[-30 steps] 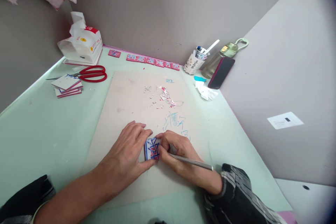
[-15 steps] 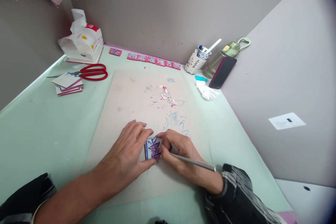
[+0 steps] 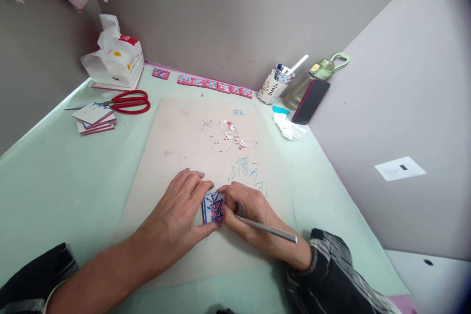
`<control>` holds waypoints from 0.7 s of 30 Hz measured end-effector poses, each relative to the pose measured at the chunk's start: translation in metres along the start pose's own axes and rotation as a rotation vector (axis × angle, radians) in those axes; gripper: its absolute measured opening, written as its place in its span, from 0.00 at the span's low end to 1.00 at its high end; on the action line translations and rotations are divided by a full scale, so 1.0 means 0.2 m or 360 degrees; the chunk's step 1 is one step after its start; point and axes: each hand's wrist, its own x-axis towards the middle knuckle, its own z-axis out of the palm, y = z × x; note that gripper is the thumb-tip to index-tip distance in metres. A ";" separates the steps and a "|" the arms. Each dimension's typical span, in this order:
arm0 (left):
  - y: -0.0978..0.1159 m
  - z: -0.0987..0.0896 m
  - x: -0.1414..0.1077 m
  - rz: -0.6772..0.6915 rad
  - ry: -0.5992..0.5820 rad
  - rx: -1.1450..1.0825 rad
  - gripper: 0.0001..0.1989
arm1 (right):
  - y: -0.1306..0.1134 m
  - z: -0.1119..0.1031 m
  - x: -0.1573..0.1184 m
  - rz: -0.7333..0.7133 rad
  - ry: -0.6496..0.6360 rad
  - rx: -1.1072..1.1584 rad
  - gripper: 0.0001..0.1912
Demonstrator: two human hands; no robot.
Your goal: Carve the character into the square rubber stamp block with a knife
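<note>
A small square tile (image 3: 211, 208) with a blue character and red patches lies on the beige board (image 3: 158, 157). My left hand (image 3: 186, 203) grips this tile, its thumb at the near edge and fingers at the far edge. Closed around a slim metal-grey carving knife (image 3: 270, 228), my right hand (image 3: 246, 208) rests against the tile's right side. The knife's handle slants down to the right; its tip is hidden by my fingers. Red and white shavings (image 3: 231, 130) lie scattered farther up the board, near blue pen marks (image 3: 243, 167).
Red-handled scissors (image 3: 130, 101) and a stack of square tiles (image 3: 94, 117) lie at left, before a tissue pack (image 3: 116, 61). Finished-looking pink tiles (image 3: 215, 85) line the wall. At right stand a pen cup (image 3: 275, 83), a green bottle (image 3: 305, 81) and a leaning phone (image 3: 311, 101).
The knife's handle end has swung slightly left and down, with a small shift of my right hand. My left hand stays on the tile.
</note>
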 end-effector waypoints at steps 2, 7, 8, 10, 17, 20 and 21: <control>0.00 0.00 0.00 -0.0010 -0.0007 -0.0018 0.23 | 0.00 0.00 0.00 0.0052 0.0032 0.0025 0.13; -0.01 0.00 0.00 -0.0045 -0.0014 -0.0052 0.25 | 0.01 0.02 0.00 0.0165 0.0094 0.0048 0.12; -0.01 0.00 0.00 -0.0053 -0.0015 -0.0054 0.25 | 0.01 0.01 0.00 0.0177 0.0094 0.0057 0.12; -0.01 0.00 0.00 -0.0059 -0.0013 -0.0051 0.26 | 0.01 0.01 0.01 0.0194 0.0089 0.0077 0.11; -0.01 0.01 -0.01 -0.0060 -0.0016 -0.0055 0.26 | 0.01 0.01 0.01 0.0208 0.0084 0.0132 0.11; -0.02 0.01 -0.01 -0.0046 -0.0023 -0.0050 0.26 | 0.02 0.01 0.00 0.0206 0.0092 0.0132 0.11; -0.02 0.01 -0.01 -0.0043 -0.0023 -0.0047 0.26 | 0.02 0.02 0.00 0.0208 0.0094 0.0135 0.11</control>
